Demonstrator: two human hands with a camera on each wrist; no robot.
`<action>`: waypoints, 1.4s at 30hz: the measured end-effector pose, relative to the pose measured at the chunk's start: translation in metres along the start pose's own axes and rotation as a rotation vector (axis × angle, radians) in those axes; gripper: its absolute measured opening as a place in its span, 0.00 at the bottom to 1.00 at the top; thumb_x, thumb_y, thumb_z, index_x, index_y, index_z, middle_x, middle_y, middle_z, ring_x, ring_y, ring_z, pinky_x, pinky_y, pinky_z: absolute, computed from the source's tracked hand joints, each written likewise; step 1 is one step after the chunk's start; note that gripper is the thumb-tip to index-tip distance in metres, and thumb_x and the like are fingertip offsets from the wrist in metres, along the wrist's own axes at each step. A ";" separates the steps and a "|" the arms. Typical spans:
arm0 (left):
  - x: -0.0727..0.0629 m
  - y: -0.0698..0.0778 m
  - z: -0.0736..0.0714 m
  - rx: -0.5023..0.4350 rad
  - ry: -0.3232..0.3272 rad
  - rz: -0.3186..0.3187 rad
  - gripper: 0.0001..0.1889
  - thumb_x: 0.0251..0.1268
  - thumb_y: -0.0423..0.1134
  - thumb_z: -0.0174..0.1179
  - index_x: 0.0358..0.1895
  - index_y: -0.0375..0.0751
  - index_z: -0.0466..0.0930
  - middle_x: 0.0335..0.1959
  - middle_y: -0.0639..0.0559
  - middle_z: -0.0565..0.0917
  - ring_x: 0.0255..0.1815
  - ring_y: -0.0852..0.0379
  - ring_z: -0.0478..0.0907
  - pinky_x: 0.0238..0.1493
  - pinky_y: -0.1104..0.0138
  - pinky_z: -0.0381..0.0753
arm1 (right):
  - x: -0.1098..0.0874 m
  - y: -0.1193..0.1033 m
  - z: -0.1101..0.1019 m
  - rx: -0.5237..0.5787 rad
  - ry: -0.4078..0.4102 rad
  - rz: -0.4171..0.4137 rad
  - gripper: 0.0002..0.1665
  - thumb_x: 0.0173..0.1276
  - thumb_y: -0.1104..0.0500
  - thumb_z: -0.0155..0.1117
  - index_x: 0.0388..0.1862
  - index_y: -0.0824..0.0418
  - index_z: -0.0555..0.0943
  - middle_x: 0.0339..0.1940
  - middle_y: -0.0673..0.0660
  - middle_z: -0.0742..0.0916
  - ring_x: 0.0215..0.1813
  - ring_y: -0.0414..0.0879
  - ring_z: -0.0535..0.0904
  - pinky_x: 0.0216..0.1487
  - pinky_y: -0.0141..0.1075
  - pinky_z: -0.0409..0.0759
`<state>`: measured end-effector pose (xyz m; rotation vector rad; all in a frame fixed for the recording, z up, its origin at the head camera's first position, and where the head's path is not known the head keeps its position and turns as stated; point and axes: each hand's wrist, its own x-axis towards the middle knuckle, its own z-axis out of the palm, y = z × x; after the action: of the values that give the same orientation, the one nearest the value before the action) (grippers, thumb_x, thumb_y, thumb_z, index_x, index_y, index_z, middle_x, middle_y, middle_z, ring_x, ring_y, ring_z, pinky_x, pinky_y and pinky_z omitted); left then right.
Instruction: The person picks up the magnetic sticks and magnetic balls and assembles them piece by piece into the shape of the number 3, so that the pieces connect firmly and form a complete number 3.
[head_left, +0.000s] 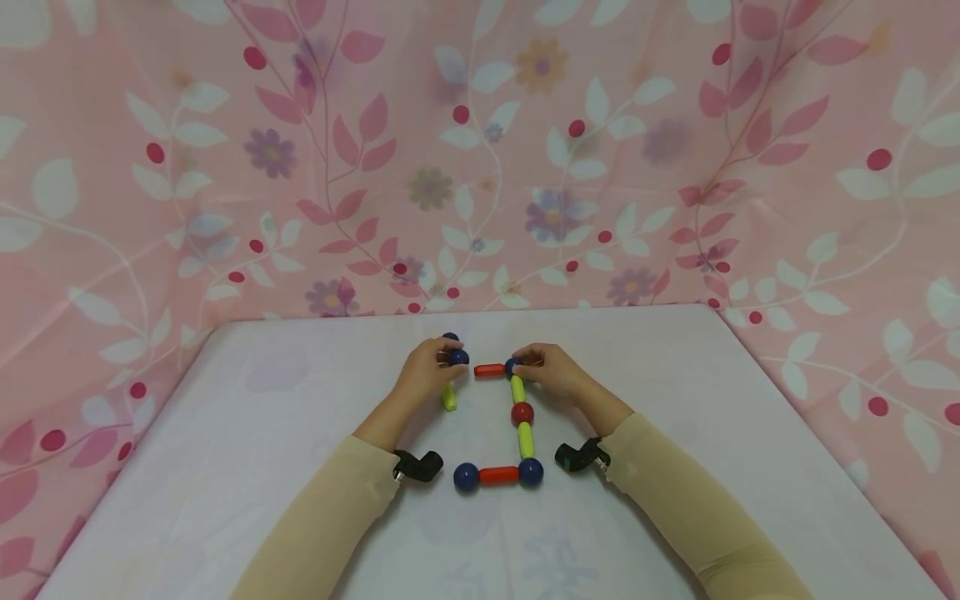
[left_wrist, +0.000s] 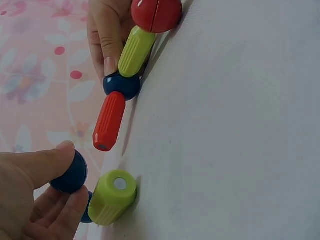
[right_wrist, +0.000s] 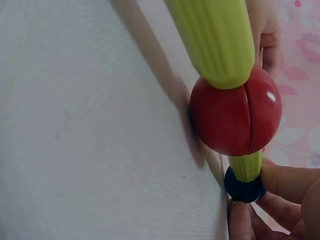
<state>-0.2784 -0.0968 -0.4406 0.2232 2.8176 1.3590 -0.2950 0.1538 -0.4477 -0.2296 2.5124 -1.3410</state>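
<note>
My left hand (head_left: pixel 422 375) pinches a blue ball (left_wrist: pixel 71 172) between thumb and fingers. A loose yellow-green rod (left_wrist: pixel 114 197) lies just below that hand, its pale metal end showing, and another blue ball (head_left: pixel 450 337) sits behind the fingers. With thumb and fingers, my right hand (head_left: pixel 557 372) grips the blue ball (right_wrist: pixel 245 186) at the far corner of a joined chain. From that ball a red rod (head_left: pixel 490 370) points left toward the left hand, its tip free. A yellow-green rod (head_left: pixel 518 389) runs from it nearer to me, to a red ball (head_left: pixel 522 413).
Past the red ball, a second yellow-green rod (head_left: pixel 526 441) joins a near blue ball (head_left: pixel 531 472). A red rod (head_left: pixel 499 476) links this to a blue ball (head_left: pixel 467 477) on the left. Everything stands on a white-covered table (head_left: pixel 315 367) before a floral pink curtain (head_left: pixel 480 167).
</note>
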 end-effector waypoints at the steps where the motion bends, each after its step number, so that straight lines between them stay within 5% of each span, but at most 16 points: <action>1: 0.000 0.000 0.001 0.004 -0.004 -0.006 0.21 0.64 0.37 0.70 0.60 0.39 0.80 0.60 0.38 0.76 0.56 0.44 0.79 0.59 0.54 0.78 | 0.000 0.000 0.000 -0.002 0.001 0.000 0.20 0.72 0.56 0.65 0.61 0.59 0.80 0.51 0.57 0.83 0.50 0.50 0.78 0.52 0.38 0.79; 25: 0.003 -0.007 0.004 0.061 -0.082 -0.014 0.19 0.58 0.40 0.74 0.52 0.43 0.83 0.45 0.48 0.84 0.47 0.52 0.79 0.53 0.58 0.78 | 0.001 0.001 0.001 -0.012 0.013 -0.010 0.19 0.72 0.56 0.66 0.60 0.60 0.81 0.51 0.57 0.84 0.49 0.49 0.78 0.51 0.39 0.79; 42: 0.003 -0.011 0.006 0.042 -0.085 -0.011 0.18 0.62 0.40 0.71 0.55 0.44 0.82 0.50 0.48 0.84 0.51 0.52 0.79 0.56 0.57 0.78 | -0.001 -0.002 -0.001 0.001 0.002 -0.012 0.20 0.72 0.57 0.65 0.60 0.60 0.80 0.51 0.58 0.84 0.50 0.50 0.78 0.52 0.39 0.79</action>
<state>-0.2823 -0.0981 -0.4524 0.2595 2.7750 1.2584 -0.2946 0.1533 -0.4455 -0.2442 2.5156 -1.3474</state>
